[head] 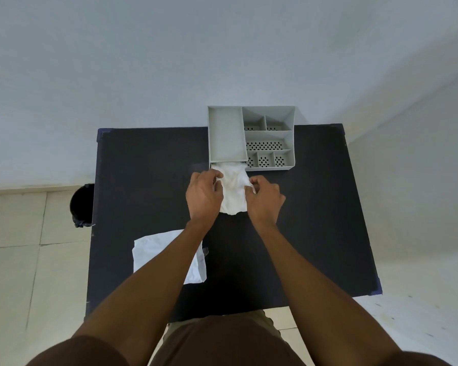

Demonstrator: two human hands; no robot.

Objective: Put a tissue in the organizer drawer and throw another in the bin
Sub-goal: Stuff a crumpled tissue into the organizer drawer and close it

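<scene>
A grey organizer (267, 136) stands at the far edge of the black table (315, 220). Just in front of its left section a crumpled white tissue (233, 191) lies between my hands, its far end at the organizer's front where the drawer sits. My left hand (204, 196) pinches the tissue's left edge, and my right hand (265, 199) pinches its right edge. A second white tissue (156, 249) lies flat on the table near the front left, partly under my left forearm. The black bin (81, 204) stands on the floor off the table's left edge.
The organizer has several perforated compartments on its right side and a long plain tray on its left. A pale wall rises behind the table. Tiled floor surrounds the table on the left and right.
</scene>
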